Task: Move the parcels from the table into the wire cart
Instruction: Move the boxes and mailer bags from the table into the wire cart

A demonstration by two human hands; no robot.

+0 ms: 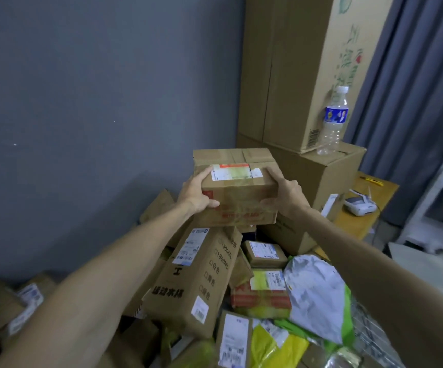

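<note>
My left hand [198, 193] grips the left end of the box [239, 197], fingers curled over the top edge, thumb on the near face. My right hand [286, 193] grips the right end likewise. The box is held above the pile [194, 282]. The cart [371, 335] mesh shows lower right.

A grey-blue wall [82, 102] stands left, grey curtain [414, 75] and white shelving [427, 208] right.
</note>
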